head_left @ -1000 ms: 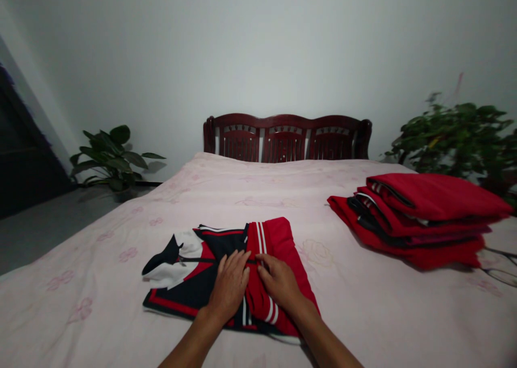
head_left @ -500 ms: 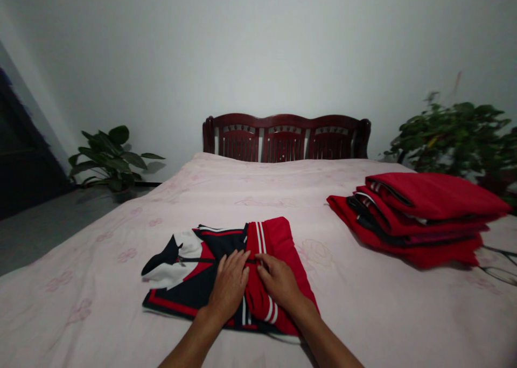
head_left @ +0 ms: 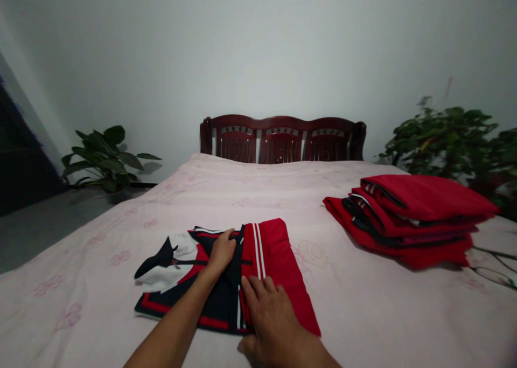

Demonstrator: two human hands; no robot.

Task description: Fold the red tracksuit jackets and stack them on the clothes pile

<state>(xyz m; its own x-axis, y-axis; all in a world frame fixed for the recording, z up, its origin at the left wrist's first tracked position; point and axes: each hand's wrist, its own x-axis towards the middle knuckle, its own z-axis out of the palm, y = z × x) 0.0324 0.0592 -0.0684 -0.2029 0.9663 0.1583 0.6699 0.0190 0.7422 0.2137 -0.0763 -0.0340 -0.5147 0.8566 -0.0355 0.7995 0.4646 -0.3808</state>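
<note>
A folded red, navy and white track jacket [head_left: 274, 265] lies flat on the pink floral bedcover [head_left: 97, 298], with a zip line and white stripes across it. My left hand [head_left: 221, 252] grips the navy cloth near the garment's upper edge. My right hand [head_left: 269, 319] rests on the lower red and navy part, fingers spread, thumb down on the bedcover by the garment's near edge. The part of the jacket under each hand is hidden.
A stack of folded red and black garments [head_left: 410, 220] sits on the bed to the right, with a thin dark cord [head_left: 490, 271] beyond it. A dark wooden headboard [head_left: 283, 140] stands at the far end, between leafy potted plants [head_left: 105, 160].
My hands have separated: the left has moved up and left, the right down towards the near edge. The red panel has shifted right, showing more navy cloth in the middle.
</note>
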